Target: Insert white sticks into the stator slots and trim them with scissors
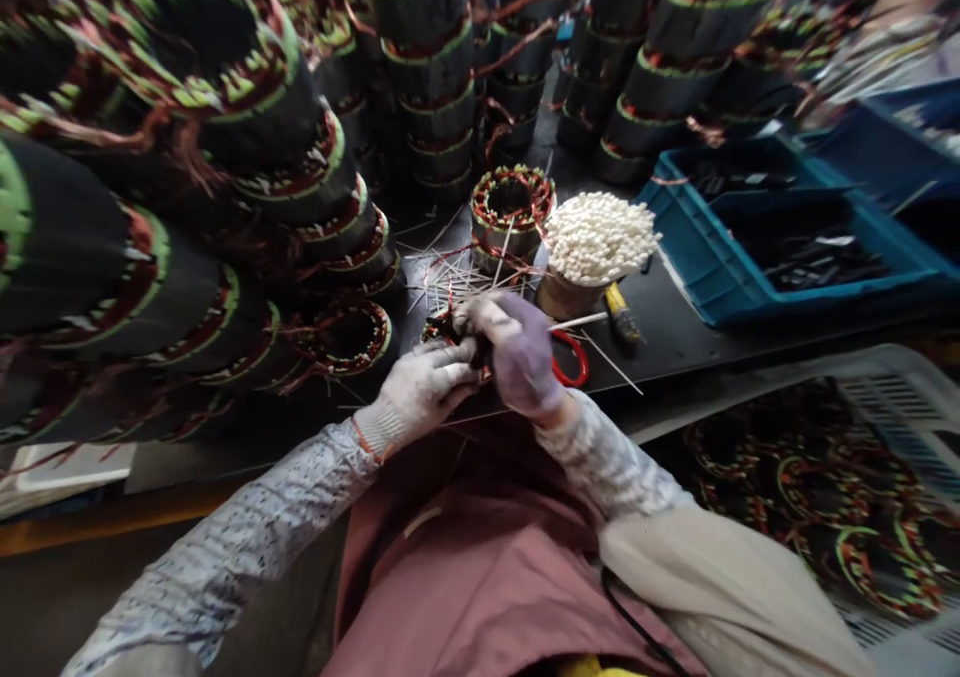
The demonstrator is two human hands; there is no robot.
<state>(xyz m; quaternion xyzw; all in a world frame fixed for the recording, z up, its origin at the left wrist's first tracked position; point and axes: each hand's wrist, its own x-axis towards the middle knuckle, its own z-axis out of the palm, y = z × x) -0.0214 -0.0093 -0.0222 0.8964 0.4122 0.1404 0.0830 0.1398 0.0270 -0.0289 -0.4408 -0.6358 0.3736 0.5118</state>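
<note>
My left hand (424, 387), in a white knitted glove, has its fingers bent against a small motor stator (437, 330) near the table's front edge. Most of that stator is hidden behind both hands. My right hand (521, 352), in a purple glove with a pale, dirty finger area, is closed over the stator's right side; what its fingers pinch is hidden. A white stick (581, 321) juts out to the right from beside this hand. Red scissor-like handles (574, 359) lie close by. Another wound stator (512, 202) sits just beyond my hands, among scattered thin white sticks (469, 282).
A round tub (566, 297) packed with white sticks (600, 237) stands right of my hands, beside a yellow-handled cutter (621, 312). Blue bins (712, 277) hold dark pieces. Tall stator stacks (431, 87) line the back and left. A white crate (892, 397) at lower right holds stators.
</note>
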